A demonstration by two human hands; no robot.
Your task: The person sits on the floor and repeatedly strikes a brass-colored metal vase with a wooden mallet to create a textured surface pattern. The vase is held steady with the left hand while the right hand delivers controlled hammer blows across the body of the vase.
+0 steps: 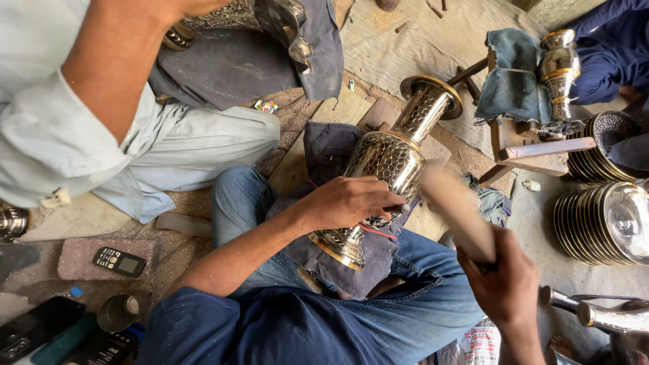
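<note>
Head view shows the left hand [348, 201] closed around a small tool, fingertips pressed against the engraved brass vase [385, 162], which lies tilted under and beyond that hand on a dark cloth [351, 267] over the lap. To its right, the right hand [507, 280] grips a blurred wooden mallet [456, 206] raised just beside the vase.
</note>
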